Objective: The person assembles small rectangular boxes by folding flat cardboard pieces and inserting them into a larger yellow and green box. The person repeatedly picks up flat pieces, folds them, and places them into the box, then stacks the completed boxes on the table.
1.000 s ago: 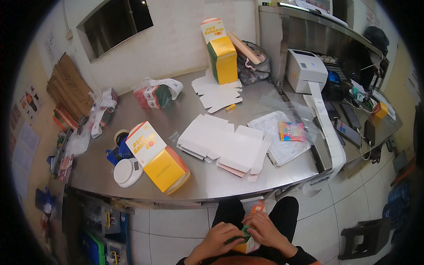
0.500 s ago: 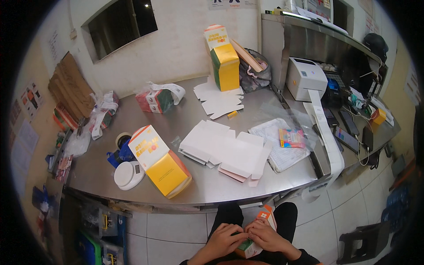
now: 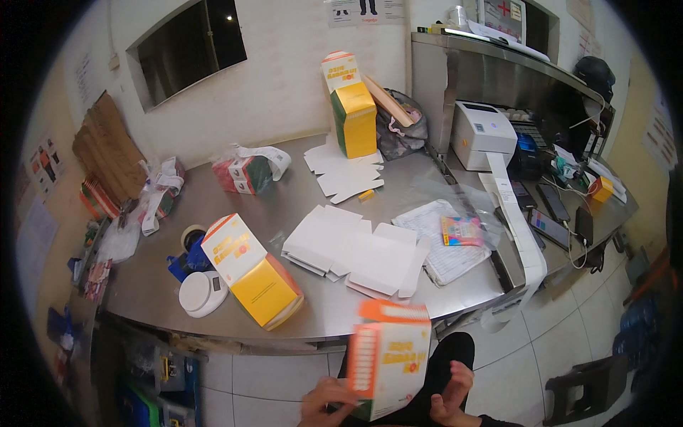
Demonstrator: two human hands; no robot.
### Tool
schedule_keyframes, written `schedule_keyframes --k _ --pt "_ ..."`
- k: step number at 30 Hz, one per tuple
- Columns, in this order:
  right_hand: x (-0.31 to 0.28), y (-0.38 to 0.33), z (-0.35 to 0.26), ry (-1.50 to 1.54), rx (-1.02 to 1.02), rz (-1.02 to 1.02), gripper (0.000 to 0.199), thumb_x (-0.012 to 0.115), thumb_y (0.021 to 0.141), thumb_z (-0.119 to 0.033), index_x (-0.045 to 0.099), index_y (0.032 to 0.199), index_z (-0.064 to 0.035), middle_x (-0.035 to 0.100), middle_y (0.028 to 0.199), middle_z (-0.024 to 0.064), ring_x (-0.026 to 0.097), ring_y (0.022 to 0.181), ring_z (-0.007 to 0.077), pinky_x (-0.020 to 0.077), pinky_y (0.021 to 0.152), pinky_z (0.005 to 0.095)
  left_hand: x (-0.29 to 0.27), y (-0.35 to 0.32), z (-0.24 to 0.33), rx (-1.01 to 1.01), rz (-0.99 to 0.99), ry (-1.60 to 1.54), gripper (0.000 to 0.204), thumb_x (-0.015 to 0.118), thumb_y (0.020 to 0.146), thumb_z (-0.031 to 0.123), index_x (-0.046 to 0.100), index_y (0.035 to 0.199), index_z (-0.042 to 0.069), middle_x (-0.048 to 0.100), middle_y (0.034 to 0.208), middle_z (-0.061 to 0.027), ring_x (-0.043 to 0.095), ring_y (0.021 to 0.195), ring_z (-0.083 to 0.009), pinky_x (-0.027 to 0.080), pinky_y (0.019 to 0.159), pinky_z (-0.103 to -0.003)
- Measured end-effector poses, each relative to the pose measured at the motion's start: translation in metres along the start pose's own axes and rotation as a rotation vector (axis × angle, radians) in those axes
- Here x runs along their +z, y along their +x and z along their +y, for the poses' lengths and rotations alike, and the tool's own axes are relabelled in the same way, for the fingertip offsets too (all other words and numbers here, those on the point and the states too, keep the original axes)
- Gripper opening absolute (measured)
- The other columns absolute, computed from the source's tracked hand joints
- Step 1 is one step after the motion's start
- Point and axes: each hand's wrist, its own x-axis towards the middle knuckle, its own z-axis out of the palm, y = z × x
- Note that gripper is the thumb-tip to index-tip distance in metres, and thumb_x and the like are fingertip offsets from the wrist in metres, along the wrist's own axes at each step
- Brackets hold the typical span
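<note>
An orange, white and green carton box (image 3: 398, 349) is raised above my lap, upright and slightly blurred, with its orange flaps at the top. My left hand (image 3: 327, 400) grips its lower left side; some of the fingers are hidden by the box. To the right of the box, apart from it, my right hand (image 3: 453, 396) is open, fingers spread and holding nothing. On the table in front, a yellow and white carton (image 3: 266, 286) lies tilted by a white kitchen scale (image 3: 203, 293). Flat white box blanks (image 3: 388, 257) are stacked just beyond my hands.
Another yellow carton (image 3: 353, 117) stands at the back on white cut-out card (image 3: 334, 174). A label printer (image 3: 484, 135) on the right trails a long paper strip. Nearby are paper sheets (image 3: 455, 263) and phones (image 3: 549, 226). Wrapped red-green packs (image 3: 242, 174) sit at the back left.
The box has come up from between my knees, now with its printed front showing. My right hand has let go and moved right; both hands were on the box before.
</note>
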Motion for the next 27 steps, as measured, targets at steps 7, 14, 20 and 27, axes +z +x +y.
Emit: schedule_keyframes --k 7,14,20,27 --pt "0.018 0.008 0.005 0.704 0.556 -0.34 0.089 0.056 0.084 -0.056 0.018 0.141 0.0023 0.033 0.138 0.0138 0.029 0.132 0.0241 0.0203 0.108 0.0387 0.026 -0.018 0.002 -0.465 0.203 -0.468 0.016 0.065 0.079 0.006 0.063 0.095 0.001 0.065 0.1 -0.0116 0.061 0.096 -0.0178 0.048 0.084 -0.034" --pt "0.006 0.05 -0.002 0.633 0.909 -0.508 0.037 0.06 0.089 -0.03 0.058 0.111 -0.0005 0.061 0.082 0.0037 0.058 0.074 0.0121 0.0476 0.065 0.0279 0.017 -0.045 -0.035 -0.677 0.148 -0.423 0.025 0.054 0.088 0.013 0.06 0.108 0.0 0.062 0.105 -0.0097 0.058 0.096 -0.0188 0.046 0.085 -0.031" --pt "0.007 0.08 -0.039 0.143 0.487 -1.116 0.022 0.068 0.081 -0.016 0.065 0.1 -0.0062 0.062 0.08 0.0047 0.058 0.07 0.0164 0.0475 0.067 0.0293 0.014 -0.019 -0.015 -0.116 0.714 0.221 0.028 0.056 0.085 0.014 0.061 0.111 0.004 0.061 0.105 -0.0101 0.056 0.101 -0.0243 0.042 0.09 -0.035" --pt "0.013 0.085 -0.06 0.448 0.428 -1.06 0.024 0.063 0.083 -0.02 0.056 0.098 -0.0026 0.06 0.081 0.0166 0.059 0.075 0.0278 0.0472 0.071 0.0359 0.016 -0.004 0.002 0.151 -0.491 0.58 0.035 0.063 0.077 0.021 0.062 0.11 0.009 0.062 0.105 -0.0079 0.053 0.106 -0.0285 0.034 0.098 -0.045"
